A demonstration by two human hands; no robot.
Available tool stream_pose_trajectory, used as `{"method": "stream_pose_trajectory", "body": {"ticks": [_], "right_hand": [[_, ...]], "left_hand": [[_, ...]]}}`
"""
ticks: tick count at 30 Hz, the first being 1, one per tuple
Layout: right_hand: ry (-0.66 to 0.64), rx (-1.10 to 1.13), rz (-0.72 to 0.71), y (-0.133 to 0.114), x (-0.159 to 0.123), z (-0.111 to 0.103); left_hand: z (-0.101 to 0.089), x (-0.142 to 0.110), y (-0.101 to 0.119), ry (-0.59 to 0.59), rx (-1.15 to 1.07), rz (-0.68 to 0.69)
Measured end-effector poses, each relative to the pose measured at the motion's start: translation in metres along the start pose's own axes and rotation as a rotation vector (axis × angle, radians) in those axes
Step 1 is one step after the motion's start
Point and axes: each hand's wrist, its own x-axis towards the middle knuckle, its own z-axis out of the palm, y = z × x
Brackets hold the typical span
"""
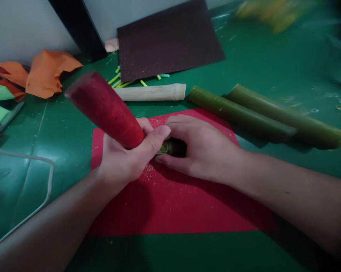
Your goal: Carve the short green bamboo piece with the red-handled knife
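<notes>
My left hand (pixel 127 160) is closed around a thick red handle (pixel 106 109) that leans up and to the left. Whatever lies at the handle's lower end is hidden by my fingers. My right hand (pixel 206 149) curls over a short dark green bamboo piece (pixel 172 147), its thumb and fingers on either side. The two hands meet over a red sheet (pixel 182 207), with the left thumb close to the right fingertips. Pale shavings are scattered across that sheet.
On the green table (pixel 57 124) lie two green bamboo lengths (pixel 244 113) at right and a pale bamboo strip (pixel 156 92) behind my hands. A dark brown sheet (pixel 170 41) covers some thin yellow-green pieces. Crumpled orange paper (pixel 50 71) and a white cable (pixel 50 177) are at left.
</notes>
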Motion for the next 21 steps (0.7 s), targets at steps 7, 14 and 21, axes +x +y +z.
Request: {"method": "stream_pose_trajectory", "body": {"ticks": [7,14,21], "right_hand": [[0.026,-0.064,-0.051,0.0001,-0.0005,0.0012],[0.02,-0.021,-0.028,0.0009,-0.0008,0.0009],[0.019,0.025,-0.05,0.0013,-0.0005,0.0002]], "left_hand": [[0.0037,-0.0005,-0.0024,0.231,0.018,-0.035],[-0.0041,0.0013,-0.0075,0.088,-0.067,-0.042],[-0.004,-0.0013,-0.0063,-0.026,-0.052,0.008]]}}
